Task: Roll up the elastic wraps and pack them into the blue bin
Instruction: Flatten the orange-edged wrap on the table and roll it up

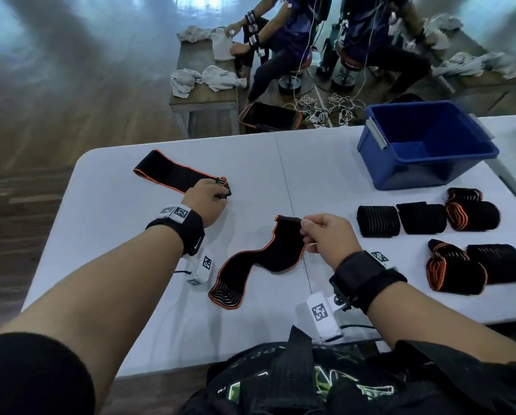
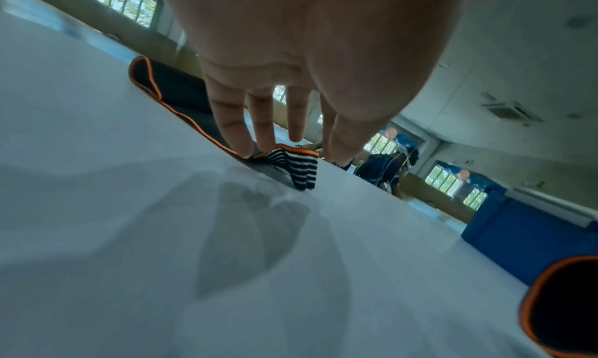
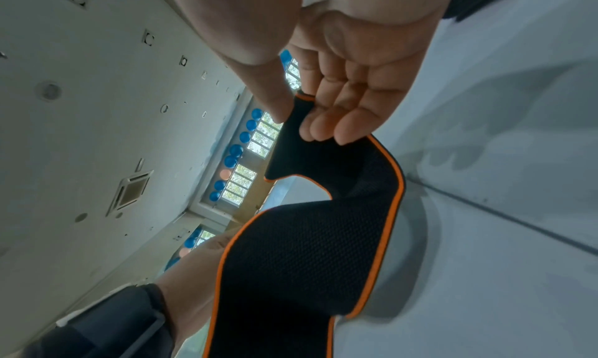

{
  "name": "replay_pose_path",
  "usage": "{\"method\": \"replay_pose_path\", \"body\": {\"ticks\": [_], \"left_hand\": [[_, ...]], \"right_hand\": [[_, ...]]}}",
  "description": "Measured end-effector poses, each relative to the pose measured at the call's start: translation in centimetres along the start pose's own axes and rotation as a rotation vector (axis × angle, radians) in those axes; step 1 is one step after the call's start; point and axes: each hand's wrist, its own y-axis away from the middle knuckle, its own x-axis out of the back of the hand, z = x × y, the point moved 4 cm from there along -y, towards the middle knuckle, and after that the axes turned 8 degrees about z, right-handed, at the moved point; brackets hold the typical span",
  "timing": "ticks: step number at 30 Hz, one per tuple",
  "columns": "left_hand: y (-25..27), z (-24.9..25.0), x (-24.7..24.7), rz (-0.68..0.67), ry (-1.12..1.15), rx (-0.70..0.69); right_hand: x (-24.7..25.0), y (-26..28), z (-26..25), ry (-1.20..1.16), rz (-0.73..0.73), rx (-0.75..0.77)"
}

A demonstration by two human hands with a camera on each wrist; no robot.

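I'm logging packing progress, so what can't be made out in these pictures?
- Blue bin: head view, the near wall hides part of its floor.
- Flat wrap: head view, the left hand covers its striped end.
- Lifted wrap: right wrist view, cut off by the bottom edge.

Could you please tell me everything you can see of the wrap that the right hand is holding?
The wrap is a long black band of mesh-like elastic fabric edged in orange, with grey stripes at its near end. It is unrolled and lies in a wavy S on the white table. Its far end is lifted off the surface, pinched between thumb and fingers of the right hand. Nothing else touches it.
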Motion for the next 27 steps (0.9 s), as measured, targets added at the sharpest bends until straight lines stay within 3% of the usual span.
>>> {"method": "replay_pose_path", "body": {"ticks": [2,6,12,17,20,22,25,27], "left_hand": [[-0.5,-0.1,-1.0,-0.080,-0.103,-0.005],[0.4,0.5,-1.1,-0.070,-0.117,-0.040],[5.6,1.5,-0.5,-0.157,0.081,-0.091],[9.0,2.3,0.0,-0.244,0.106,-0.178],[7.9,1.7,1.1,-0.155,0.128,-0.152],[6.1,0.4,1.9,0.017,0.127,-0.071],[3.6,-2.7,2.7,0.249,0.226,0.167],[2.4,-4.4,2.6,0.272,0.294,0.320]], "right_hand": [[0.8,-0.1,0.1,0.018,0.035,0.011],[2.2,-0.7,0.4,0.077,0.078,0.048],[2.2,-1.3,0.3,0.083,0.098,0.070],[1.4,-1.6,0.4,0.097,0.071,0.074],[1.1,-1.7,0.6,0.101,0.059,0.071],[0.9,-1.6,0.6,0.099,0.050,0.070],[0.9,-1.2,0.8,0.091,0.041,0.071],[0.9,-0.9,1.1,0.087,0.045,0.066]]}}
